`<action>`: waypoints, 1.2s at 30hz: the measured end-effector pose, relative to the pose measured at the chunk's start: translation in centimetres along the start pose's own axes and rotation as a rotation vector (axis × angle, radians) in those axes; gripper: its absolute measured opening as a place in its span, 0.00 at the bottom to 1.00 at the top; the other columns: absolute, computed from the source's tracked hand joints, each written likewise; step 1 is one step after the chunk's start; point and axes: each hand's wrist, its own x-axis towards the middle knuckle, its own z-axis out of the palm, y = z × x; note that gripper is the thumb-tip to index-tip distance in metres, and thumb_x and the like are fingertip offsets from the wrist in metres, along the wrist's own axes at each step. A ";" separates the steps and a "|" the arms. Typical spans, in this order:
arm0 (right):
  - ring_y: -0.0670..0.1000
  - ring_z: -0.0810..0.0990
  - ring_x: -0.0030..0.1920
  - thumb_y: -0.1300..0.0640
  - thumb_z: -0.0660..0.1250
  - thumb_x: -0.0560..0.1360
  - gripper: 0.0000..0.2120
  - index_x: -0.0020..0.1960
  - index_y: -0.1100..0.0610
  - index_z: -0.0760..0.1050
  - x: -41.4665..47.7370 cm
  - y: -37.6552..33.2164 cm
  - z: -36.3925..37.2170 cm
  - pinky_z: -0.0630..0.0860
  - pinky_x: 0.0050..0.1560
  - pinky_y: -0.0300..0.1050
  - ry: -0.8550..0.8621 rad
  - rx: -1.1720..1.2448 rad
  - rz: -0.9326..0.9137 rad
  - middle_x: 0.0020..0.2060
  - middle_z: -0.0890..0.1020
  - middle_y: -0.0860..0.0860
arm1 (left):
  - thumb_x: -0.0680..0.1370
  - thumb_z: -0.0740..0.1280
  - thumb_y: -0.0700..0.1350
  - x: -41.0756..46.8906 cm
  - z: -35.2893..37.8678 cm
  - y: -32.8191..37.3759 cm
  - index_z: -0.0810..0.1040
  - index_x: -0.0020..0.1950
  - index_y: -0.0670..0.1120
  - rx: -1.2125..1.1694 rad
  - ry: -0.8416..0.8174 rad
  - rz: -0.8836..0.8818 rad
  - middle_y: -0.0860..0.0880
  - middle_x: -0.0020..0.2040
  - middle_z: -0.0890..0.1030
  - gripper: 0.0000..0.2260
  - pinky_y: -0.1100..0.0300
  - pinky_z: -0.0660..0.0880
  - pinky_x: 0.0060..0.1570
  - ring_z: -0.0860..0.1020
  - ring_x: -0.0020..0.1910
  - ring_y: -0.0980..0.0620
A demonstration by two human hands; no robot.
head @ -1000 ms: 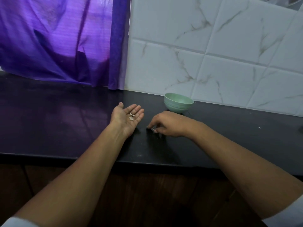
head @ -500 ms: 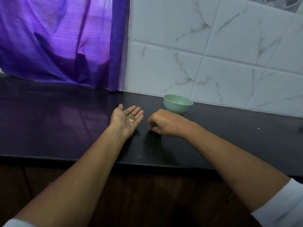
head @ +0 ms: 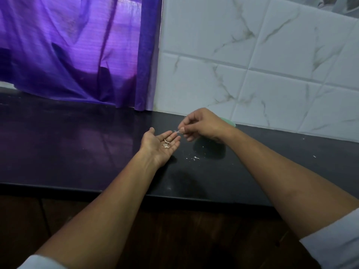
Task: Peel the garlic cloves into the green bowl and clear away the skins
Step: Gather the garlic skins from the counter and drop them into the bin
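Single view, wide-angle, worn on my head. It faces forward and down over the dark counter [head: 77,152] toward the tiled wall [head: 252,55] at upper right. My left hand [head: 159,145] and right hand [head: 206,124] sit close, near frame centre.

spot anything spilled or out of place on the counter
Yes: a few pale skin scraps lie loose on the dark counter, just right of the left hand, not yet gathered with the skins in its palm; the right hand pinches another.

Dim scene, purple backlight through curtain [head: 77,51], wide-angle bending.
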 end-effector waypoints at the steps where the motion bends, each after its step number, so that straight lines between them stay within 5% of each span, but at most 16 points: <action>1: 0.51 0.84 0.37 0.70 0.69 0.78 0.04 0.52 0.69 0.82 0.4 -0.6 0.4 0.85 0.41 0.45 -0.025 -0.035 -0.017 0.40 0.85 0.63 | 0.87 0.47 0.59 0.0 0.0 0.0 0.69 0.74 0.33 -0.014 -0.008 -0.006 0.35 0.67 0.78 0.33 0.46 0.72 0.70 0.77 0.69 0.37; 4: 0.51 0.86 0.39 0.69 0.68 0.79 0.06 0.53 0.66 0.83 1.5 -1.6 1.8 0.85 0.41 0.44 -0.075 -0.186 -0.057 0.43 0.86 0.63 | 0.87 0.48 0.60 -0.1 -0.1 0.1 0.71 0.71 0.31 -0.063 -0.028 -0.014 0.35 0.62 0.81 0.33 0.46 0.78 0.63 0.80 0.64 0.38; 7: 0.47 0.86 0.36 0.68 0.72 0.76 0.06 0.47 0.60 0.85 1.9 -2.4 2.7 0.85 0.42 0.45 -0.037 -0.318 -0.119 0.36 0.87 0.53 | 0.88 0.48 0.59 -0.3 0.0 0.1 0.73 0.66 0.30 -0.086 -0.026 -0.014 0.34 0.57 0.82 0.32 0.46 0.80 0.54 0.82 0.57 0.38; 12: 0.40 0.79 0.29 0.63 0.78 0.70 0.05 0.42 0.57 0.82 1.9 -3.0 3.0 0.81 0.39 0.45 0.034 -0.419 -0.148 0.30 0.83 0.47 | 0.88 0.48 0.59 -0.1 0.0 0.1 0.76 0.61 0.31 -0.085 -0.002 -0.017 0.33 0.54 0.83 0.32 0.47 0.77 0.64 0.82 0.54 0.38; 16: 0.36 0.79 0.29 0.67 0.71 0.74 0.07 0.45 0.56 0.85 1.9 -3.0 3.2 0.76 0.33 0.33 -0.012 -0.461 -0.166 0.31 0.83 0.44 | 0.87 0.48 0.59 -0.1 0.0 0.1 0.74 0.66 0.32 -0.109 -0.025 -0.017 0.34 0.61 0.82 0.32 0.47 0.77 0.65 0.82 0.56 0.39; 20: 0.41 0.82 0.32 0.68 0.69 0.71 0.10 0.45 0.55 0.83 1.8 -2.6 3.2 0.82 0.41 0.44 0.009 -0.482 -0.175 0.34 0.85 0.48 | 0.87 0.49 0.59 0.2 -0.2 0.1 0.72 0.70 0.32 -0.103 -0.015 -0.012 0.34 0.62 0.82 0.31 0.46 0.77 0.65 0.82 0.59 0.39; 26: 0.41 0.84 0.33 0.67 0.70 0.74 0.09 0.46 0.55 0.84 1.5 -2.0 3.5 0.79 0.37 0.36 0.026 -0.453 -0.211 0.34 0.85 0.46 | 0.87 0.49 0.59 0.1 -0.3 0.1 0.74 0.68 0.32 -0.085 -0.009 -0.013 0.35 0.60 0.83 0.32 0.46 0.75 0.69 0.82 0.60 0.40; 32: 0.42 0.82 0.37 0.62 0.74 0.72 0.06 0.42 0.52 0.83 1.2 -2.1 3.6 0.82 0.45 0.51 0.056 -0.511 -0.253 0.35 0.84 0.45 | 0.88 0.49 0.58 0.1 -0.2 0.1 0.75 0.63 0.31 -0.098 -0.007 -0.012 0.35 0.64 0.81 0.30 0.45 0.73 0.71 0.81 0.63 0.39; 36: 0.43 0.84 0.43 0.60 0.72 0.76 0.06 0.48 0.51 0.86 1.0 -1.1 3.1 0.80 0.48 0.43 0.117 -0.426 -0.270 0.41 0.87 0.45 | 0.88 0.47 0.55 -0.2 0.0 0.1 0.72 0.71 0.32 -0.079 0.006 0.000 0.34 0.65 0.80 0.29 0.47 0.73 0.71 0.80 0.63 0.39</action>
